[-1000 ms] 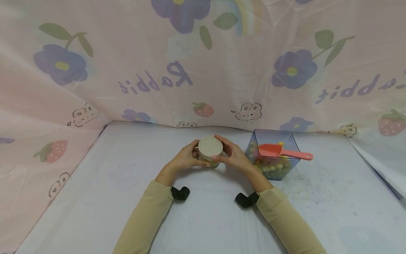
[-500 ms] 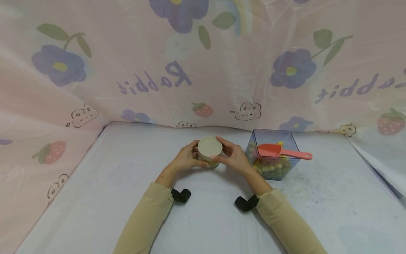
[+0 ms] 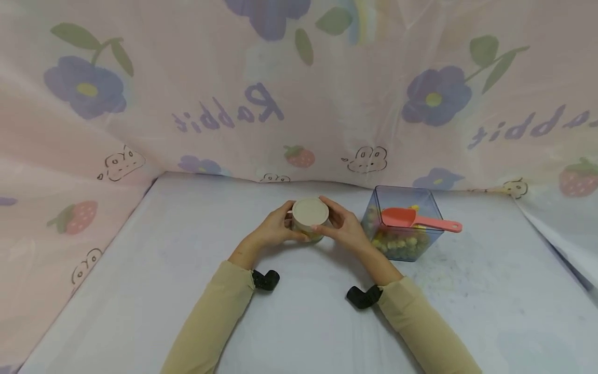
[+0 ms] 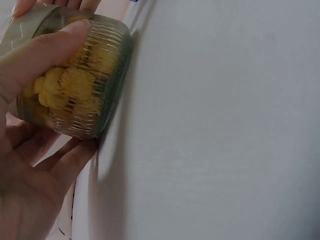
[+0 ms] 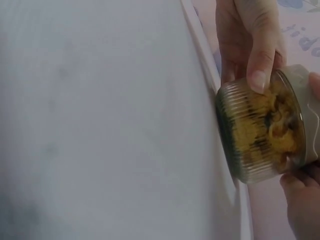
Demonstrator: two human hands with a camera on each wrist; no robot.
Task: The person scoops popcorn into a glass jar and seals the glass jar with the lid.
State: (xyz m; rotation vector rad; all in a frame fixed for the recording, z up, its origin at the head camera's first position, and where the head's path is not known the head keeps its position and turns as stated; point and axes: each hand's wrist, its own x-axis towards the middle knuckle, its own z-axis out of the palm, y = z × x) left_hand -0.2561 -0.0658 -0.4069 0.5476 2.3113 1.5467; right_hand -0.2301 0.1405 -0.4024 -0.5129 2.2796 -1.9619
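Note:
A ribbed glass jar [image 4: 112,55] filled with yellow dried flower heads stands upright on the white table, midway between the two hands. On top of it sits a round cream lid [image 3: 310,212]. My left hand [image 3: 274,226] grips the glass body from the left, its thumb across the front and its fingers behind. From the other side my right hand [image 3: 348,231] holds the lid, thumb at the near edge and fingers curving round the far edge. In the right wrist view the lid [image 5: 310,112] is partly cut off by the frame edge.
To the right stands a square clear bluish container [image 3: 434,203] holding yellow-green dried flower heads [image 3: 399,244]. A coral scoop [image 3: 439,223] lies across its top, handle sticking out rightward. A patterned cloth [image 3: 308,119] hangs behind the table and along its left side.
The head view has shifted slightly, so the scene sits a little higher in it. Both hands keep the same hold on the jar and lid.

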